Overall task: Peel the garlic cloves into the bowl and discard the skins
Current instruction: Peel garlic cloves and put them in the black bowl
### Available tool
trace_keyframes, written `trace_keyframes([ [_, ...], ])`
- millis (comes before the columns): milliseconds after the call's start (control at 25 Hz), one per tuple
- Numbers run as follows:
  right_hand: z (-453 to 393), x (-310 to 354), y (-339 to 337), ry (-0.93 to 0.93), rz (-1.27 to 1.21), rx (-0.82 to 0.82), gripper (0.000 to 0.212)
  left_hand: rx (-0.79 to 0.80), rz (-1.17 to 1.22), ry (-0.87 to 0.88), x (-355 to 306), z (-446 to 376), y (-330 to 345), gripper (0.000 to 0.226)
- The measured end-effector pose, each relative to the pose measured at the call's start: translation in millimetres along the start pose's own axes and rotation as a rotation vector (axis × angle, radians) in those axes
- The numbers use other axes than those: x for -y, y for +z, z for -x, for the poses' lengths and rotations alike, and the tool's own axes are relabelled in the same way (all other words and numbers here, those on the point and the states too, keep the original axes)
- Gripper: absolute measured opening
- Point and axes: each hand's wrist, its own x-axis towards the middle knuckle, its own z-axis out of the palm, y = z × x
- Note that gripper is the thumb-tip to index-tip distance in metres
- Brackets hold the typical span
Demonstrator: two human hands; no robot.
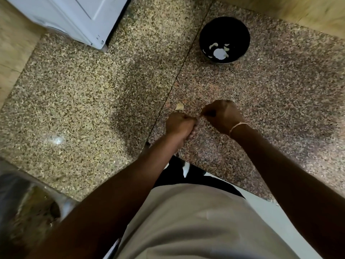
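A: hands?
B: left hand and right hand both curled, close together over the surface; what they pinch is hidden
A: bowl?
B: black bowl far back, peeled cloves inside; one skin just beyond the left hand

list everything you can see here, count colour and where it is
countertop: one, speckled granite, tan on the left and pinkish on the right, fills most of the view
bowl: one, black, far right of the counter
garlic cloves: a few, pale, inside the bowl
garlic skin: one loose piece, pale tan, on the counter just beyond the hands
appliance: one, white, top left
bin: one, grey rim, bottom left below the counter edge
bracelet: one, light, on the right wrist
left hand: fingers curled, meets the right hand
right hand: fingers curled, pinching something small; contents hidden
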Motion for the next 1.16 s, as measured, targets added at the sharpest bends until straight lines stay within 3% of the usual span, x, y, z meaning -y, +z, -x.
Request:
trace_keyframes([
  [400, -0.7, 1.6, 11.9, 0.111, -0.007, -0.093, 0.020, -0.111, -0.063, 0.040, -9.0, -8.3, 14.8, 0.025],
  [1160, 10.0, 2.5, 15.8, -0.077, 0.172, -0.078, 0.021, -0.143, -0.020, 0.026, -10.9, -7.5, 17.3, 0.022],
])
